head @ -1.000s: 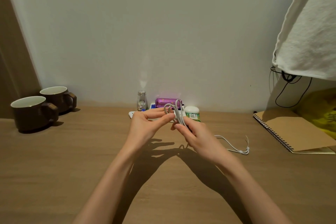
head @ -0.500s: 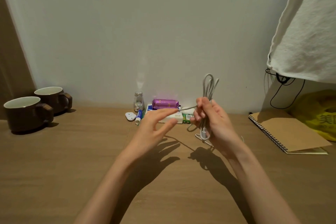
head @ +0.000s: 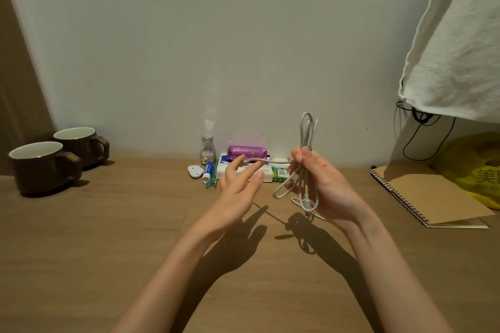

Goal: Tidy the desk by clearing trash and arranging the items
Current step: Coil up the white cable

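Lifted off the desk (head: 108, 224), the cable (head: 302, 132) sits gripped in the right hand (head: 324, 186); left hand (head: 238, 186) pinches its tail. Mid-coiling; next, wind it round.

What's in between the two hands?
A strand of the cable runs from the right hand, which grips the coil, across to the fingertips of the left hand. The head view shows it.
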Tool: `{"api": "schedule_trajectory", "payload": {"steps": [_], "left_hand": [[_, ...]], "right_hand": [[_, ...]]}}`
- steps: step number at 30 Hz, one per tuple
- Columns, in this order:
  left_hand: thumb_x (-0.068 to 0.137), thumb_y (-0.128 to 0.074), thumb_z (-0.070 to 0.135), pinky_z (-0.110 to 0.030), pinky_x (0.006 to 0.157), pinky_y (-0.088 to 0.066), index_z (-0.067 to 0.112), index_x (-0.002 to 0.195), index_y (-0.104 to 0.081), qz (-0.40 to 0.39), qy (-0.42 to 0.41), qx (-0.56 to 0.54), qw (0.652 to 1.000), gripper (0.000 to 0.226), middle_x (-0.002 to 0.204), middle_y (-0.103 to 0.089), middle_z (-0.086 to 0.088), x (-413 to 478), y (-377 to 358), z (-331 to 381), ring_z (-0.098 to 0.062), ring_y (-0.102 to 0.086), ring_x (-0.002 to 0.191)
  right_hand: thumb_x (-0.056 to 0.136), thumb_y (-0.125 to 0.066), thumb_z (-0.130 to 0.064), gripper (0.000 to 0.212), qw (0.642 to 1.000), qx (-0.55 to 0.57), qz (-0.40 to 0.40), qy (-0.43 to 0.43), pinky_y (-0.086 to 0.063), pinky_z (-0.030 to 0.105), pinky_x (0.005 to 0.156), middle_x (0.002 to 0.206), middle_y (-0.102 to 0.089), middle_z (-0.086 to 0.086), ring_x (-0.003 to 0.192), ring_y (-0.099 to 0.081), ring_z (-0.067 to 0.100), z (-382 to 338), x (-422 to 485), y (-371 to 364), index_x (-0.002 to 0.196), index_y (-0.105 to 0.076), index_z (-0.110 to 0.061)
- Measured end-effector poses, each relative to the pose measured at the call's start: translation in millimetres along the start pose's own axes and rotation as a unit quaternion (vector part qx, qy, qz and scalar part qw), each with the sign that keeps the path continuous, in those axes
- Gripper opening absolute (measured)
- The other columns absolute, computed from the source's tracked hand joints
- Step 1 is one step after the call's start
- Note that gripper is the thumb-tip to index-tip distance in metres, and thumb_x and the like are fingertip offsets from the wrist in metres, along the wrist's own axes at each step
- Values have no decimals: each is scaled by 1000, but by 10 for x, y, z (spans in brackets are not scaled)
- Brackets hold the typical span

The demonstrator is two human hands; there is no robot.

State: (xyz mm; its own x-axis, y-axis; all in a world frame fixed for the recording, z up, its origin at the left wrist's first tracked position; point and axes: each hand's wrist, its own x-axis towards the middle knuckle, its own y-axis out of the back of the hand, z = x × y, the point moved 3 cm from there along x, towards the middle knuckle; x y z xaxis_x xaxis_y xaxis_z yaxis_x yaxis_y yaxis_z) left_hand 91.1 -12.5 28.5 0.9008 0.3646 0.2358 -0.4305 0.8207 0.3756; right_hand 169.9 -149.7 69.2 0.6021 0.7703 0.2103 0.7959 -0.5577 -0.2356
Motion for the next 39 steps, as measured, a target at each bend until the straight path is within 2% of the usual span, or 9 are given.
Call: {"api": "schedule_trajectory", "payload": {"steps": [5, 9, 13, 19, 25, 28, 32, 36, 39], "left_hand": [[83, -43, 60, -49, 116, -22, 33, 121, -60, 58, 78, -162, 982, 50, 158, -1, 14, 7, 67, 30, -10, -7, 145], [93, -50, 39, -46, 108, -38, 26, 101, -67, 71, 104, -280, 952, 23, 128, -52, 7, -3, 95, -4, -10, -36, 129], [100, -38, 29, -46, 102, -44, 17, 84, -61, 95, 114, -351, 924, 30, 122, -63, -1, 8, 76, -6, -18, -51, 122], [102, -31, 20, -34, 95, -51, 2, 121, -54, 118, 49, -489, 863, 34, 100, -70, -11, 19, 133, 100, -20, -67, 99], [99, -40, 15, -28, 70, -59, 11, 122, -49, 162, 12, -522, 837, 25, 82, -73, -5, 9, 183, 127, -14, -70, 75], [96, -47, 16, -24, 65, -57, 7, 114, -47, 197, -24, -441, 875, 20, 83, -74, -4, 0, 239, 115, -13, -68, 66], [91, -55, 13, -24, 71, -57, 15, 101, -61, 177, -189, -128, 957, 11, 83, -73, -4, -70, 231, 171, -15, -71, 75], [85, -61, 24, -23, 68, -54, 22, 104, -70, 144, -314, 121, 930, 20, 86, -71, 7, -66, 168, 115, -3, -64, 81], [86, -55, 30, -32, 58, -49, 18, 100, -74, 135, -364, 245, 888, 27, 80, -69, 2, -15, 117, 21, -12, -55, 77]], "right_hand": [[95, -43, -34, 25, 991, -131, 40, 9, -43, 18, 74, 87, -64, -11, 80, -54, 4, 61, 3, -41, 86, -55, -14], [97, -42, -31, 27, 989, -147, 18, 15, -40, 24, 82, 98, -58, 1, 92, -48, 14, 122, 13, -92, 80, -55, -15], [96, -46, -32, 26, 991, -130, 23, -12, -42, 20, 74, 88, -57, -1, 84, -48, 12, 176, 25, -111, 82, -61, -17], [98, -49, -21, 23, 990, 76, 114, -39, -55, 23, 72, 90, -65, 7, 73, -58, 13, 255, 141, 12, 95, -66, -5], [98, -50, -19, 27, 978, 172, 97, -67, -56, 24, 70, 90, -69, 9, 76, -58, 16, 322, 137, -6, 110, -62, 1], [98, -49, -19, 27, 980, 164, 93, -63, -55, 24, 73, 94, -70, 9, 76, -58, 15, 362, 152, -44, 111, -62, 1], [99, -46, -22, 21, 984, 133, 111, -46, -46, 35, 93, 120, -67, 12, 88, -59, 21, 372, 154, -47, 87, -60, -11], [102, -39, -25, 24, 987, 126, 88, -42, -34, 44, 112, 124, -66, 7, 123, -56, 26, 355, 143, -20, 84, -52, -14], [102, -37, -23, 25, 985, 159, 63, -37, -55, 37, 89, 124, -67, 6, 105, -68, 19, 264, 108, -10, 85, -50, -9]]}}
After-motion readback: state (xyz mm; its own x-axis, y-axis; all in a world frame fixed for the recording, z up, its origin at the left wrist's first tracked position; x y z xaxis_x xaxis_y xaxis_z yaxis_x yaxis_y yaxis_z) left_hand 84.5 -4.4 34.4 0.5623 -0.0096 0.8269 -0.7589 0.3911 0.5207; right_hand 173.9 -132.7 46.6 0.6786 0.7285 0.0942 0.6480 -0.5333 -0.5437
